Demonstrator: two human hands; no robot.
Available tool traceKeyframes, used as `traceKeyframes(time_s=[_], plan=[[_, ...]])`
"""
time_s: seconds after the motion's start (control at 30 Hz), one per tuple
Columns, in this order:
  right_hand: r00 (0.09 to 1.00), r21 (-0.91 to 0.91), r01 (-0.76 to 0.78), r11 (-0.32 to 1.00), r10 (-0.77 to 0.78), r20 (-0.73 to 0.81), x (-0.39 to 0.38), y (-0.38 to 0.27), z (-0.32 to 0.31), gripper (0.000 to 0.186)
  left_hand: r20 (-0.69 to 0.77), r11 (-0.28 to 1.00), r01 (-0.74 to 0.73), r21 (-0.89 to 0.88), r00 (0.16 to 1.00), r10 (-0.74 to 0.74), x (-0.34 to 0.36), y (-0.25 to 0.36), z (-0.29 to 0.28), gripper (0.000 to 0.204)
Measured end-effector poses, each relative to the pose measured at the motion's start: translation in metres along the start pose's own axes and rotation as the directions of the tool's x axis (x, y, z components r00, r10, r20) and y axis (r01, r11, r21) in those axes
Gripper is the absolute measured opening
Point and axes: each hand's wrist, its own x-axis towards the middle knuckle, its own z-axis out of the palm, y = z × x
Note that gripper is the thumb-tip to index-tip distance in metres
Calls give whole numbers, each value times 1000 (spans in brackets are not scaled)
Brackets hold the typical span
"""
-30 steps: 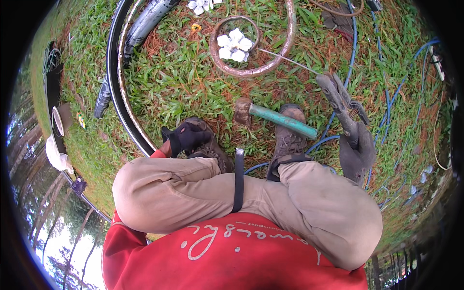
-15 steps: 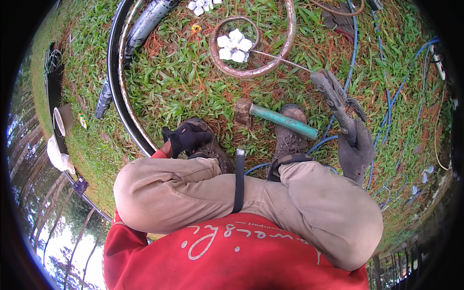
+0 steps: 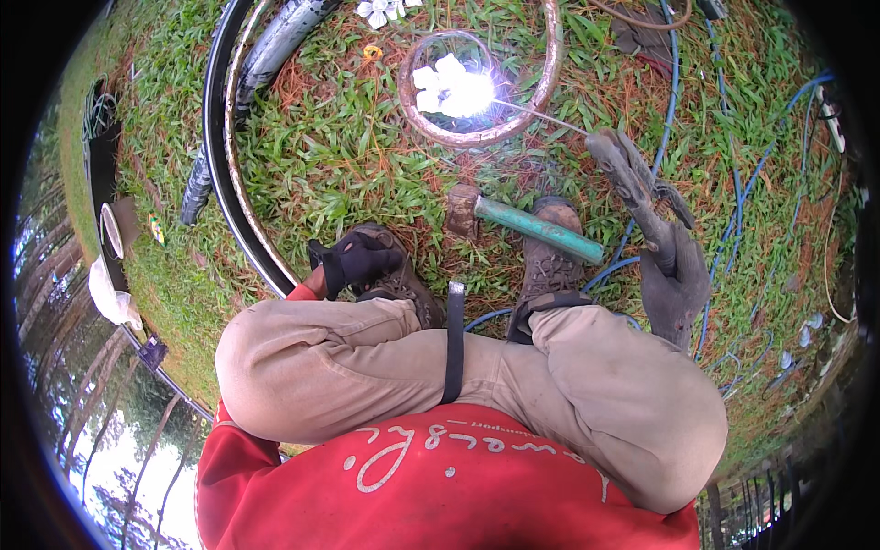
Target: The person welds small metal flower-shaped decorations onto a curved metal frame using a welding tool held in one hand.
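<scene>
My right hand (image 3: 655, 229), in a worn dark grey glove, is closed round a welding electrode holder, mostly hidden by the glove. From it a thin welding rod (image 3: 555, 121) reaches left to a white metal flower (image 3: 440, 84) inside a rusty steel scroll (image 3: 477, 139). A bright arc glares at the rod's tip, hiding the flower's right side. My left hand (image 3: 353, 261), in a black glove, rests curled against my left boot (image 3: 408, 284); whether its fingers hold anything is hidden. Between my feet lies a hammer (image 3: 536, 229) with a green handle, its end over my right boot.
A black curved metal band (image 3: 215, 137) and a dark-streaked pipe (image 3: 275, 55) lie on the grass at left. Blue hoses (image 3: 671, 101) run along the right. More white flowers (image 3: 380, 11) lie at the far edge. A strap (image 3: 455, 344) hangs over my leg.
A bright arc with faint smoke has appeared where the rod meets the white flower. Both hands stay nearly in place.
</scene>
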Motion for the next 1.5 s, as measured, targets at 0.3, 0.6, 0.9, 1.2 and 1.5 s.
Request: traceKeyframes(time_s=[0.3,0.6,0.9,1.2,1.5], plan=[[1000,14,5,1000,-5,-4,-3,8,1,53,-20,999,33,-33,999,-33,3,2,3,38],[988,52,-120,991,124,-95,-2,0,7,51,-36,974,-202,105,978,207,-4,-14,0,34],[1000,-29,-23,999,22,-5,-2,2,2,59,-17,997,-40,-62,999,39,-4,6,-1,32],[998,-13,-55,998,55,-5,-4,4,4,60,-14,997,-52,-62,999,51,3,-2,1,35],[1000,10,-23,1000,23,-20,3,-3,7,55,-34,995,85,-51,996,-87,1,-7,0,40]])
